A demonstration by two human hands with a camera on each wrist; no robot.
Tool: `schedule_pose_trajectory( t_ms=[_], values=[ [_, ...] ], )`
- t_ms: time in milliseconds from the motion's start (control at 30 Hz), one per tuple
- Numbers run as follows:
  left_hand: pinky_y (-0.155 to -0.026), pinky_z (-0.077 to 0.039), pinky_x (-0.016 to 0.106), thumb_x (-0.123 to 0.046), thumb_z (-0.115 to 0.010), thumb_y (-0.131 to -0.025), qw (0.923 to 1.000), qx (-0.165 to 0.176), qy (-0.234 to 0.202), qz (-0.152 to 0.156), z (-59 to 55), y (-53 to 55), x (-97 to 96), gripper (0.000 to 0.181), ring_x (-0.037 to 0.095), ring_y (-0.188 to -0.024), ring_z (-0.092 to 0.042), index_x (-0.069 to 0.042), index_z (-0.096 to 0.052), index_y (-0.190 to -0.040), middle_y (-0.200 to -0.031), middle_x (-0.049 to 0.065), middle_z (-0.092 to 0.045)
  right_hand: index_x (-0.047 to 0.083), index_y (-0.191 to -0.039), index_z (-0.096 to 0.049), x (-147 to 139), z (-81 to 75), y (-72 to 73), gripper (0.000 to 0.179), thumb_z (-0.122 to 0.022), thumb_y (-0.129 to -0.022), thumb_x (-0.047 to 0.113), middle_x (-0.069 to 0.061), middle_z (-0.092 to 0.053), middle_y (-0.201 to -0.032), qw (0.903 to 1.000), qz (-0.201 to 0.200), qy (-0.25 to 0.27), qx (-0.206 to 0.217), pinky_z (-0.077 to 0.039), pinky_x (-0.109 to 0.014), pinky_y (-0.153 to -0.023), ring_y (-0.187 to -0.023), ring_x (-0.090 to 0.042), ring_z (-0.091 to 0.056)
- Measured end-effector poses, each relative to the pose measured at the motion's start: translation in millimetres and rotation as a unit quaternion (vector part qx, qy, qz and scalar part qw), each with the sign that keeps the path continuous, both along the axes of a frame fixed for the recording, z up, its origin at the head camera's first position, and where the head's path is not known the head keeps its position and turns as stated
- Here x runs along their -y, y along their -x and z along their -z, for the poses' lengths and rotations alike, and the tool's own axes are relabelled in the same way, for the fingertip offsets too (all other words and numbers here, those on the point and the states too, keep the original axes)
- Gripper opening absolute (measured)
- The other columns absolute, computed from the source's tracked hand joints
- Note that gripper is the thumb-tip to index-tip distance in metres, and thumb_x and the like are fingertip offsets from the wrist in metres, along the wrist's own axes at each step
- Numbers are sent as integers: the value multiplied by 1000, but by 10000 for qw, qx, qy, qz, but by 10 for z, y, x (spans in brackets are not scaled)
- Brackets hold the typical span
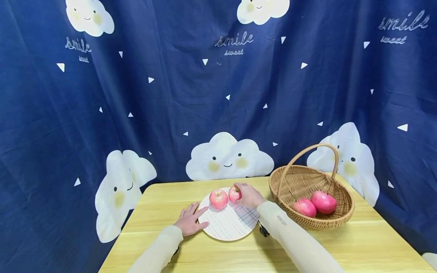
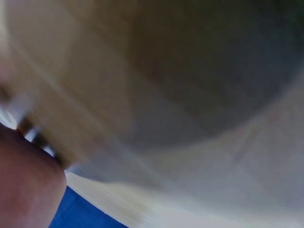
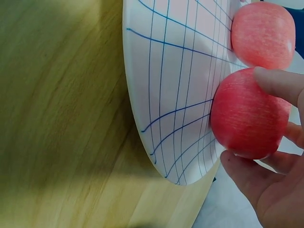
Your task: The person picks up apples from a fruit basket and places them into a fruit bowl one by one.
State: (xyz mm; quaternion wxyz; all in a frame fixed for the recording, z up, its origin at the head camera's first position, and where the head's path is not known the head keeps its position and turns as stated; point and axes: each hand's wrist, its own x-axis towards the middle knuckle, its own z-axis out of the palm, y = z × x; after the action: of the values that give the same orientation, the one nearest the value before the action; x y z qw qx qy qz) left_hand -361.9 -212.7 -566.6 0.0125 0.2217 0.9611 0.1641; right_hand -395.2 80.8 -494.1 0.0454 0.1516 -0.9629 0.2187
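A round white plate with blue grid lines lies on the table in the head view. Near its back edge sits one red apple. Just to the right, my right hand grips a second apple over the plate. In the right wrist view, thumb and fingers curl round this apple, which sits low against the plate's surface, right beside the other apple. My left hand rests at the plate's left edge with fingers spread and holds nothing. The left wrist view is dark and blurred.
A wicker basket with a tall handle stands on the table to the right of the plate. Two pinkish-red fruits lie inside it. A blue curtain with white clouds hangs behind the wooden table.
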Motion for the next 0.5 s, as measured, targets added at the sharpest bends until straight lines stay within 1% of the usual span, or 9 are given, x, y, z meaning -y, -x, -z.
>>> schedule_pose_trajectory(
  t_ms=[167,333,400,500],
  values=[
    [-105,-9,64,-68,-44,-83,10000,16,24,11,-34,-22,-11,73,42,-138,-13,-29,-33,-144,-151,19,-20,16,-137,-44,-14,-34,-30,82,-83,-66,30,-14,-49,-133,9999,-79,53,-91,-42,-50,-95,-119,-32,-49],
    [-106,-9,63,-67,-44,-84,10000,38,3,10,-72,-34,-22,72,41,-138,-13,-29,-34,-144,-151,18,-20,17,-137,-44,-50,-98,-91,79,-81,-69,31,-14,-48,-134,9996,-169,77,-212,-42,-50,-95,-120,-32,-48],
    [-106,-9,63,-68,-43,-83,10000,47,12,-3,-63,-32,-17,72,40,-139,-12,-30,-33,-144,-151,17,-20,18,-137,-44,-63,-121,-118,77,-81,-70,30,-14,-47,-134,9995,-202,71,-231,-41,-51,-95,-120,-32,-47],
    [-106,-9,63,-71,-41,-83,10000,20,64,-7,-20,-22,0,74,40,-139,-12,-31,-32,-144,-151,17,-20,19,-137,-44,-75,-144,-161,77,-80,-70,28,-15,-46,-136,9994,-236,11,-253,-41,-53,-96,-122,-34,-45]
  ],
)
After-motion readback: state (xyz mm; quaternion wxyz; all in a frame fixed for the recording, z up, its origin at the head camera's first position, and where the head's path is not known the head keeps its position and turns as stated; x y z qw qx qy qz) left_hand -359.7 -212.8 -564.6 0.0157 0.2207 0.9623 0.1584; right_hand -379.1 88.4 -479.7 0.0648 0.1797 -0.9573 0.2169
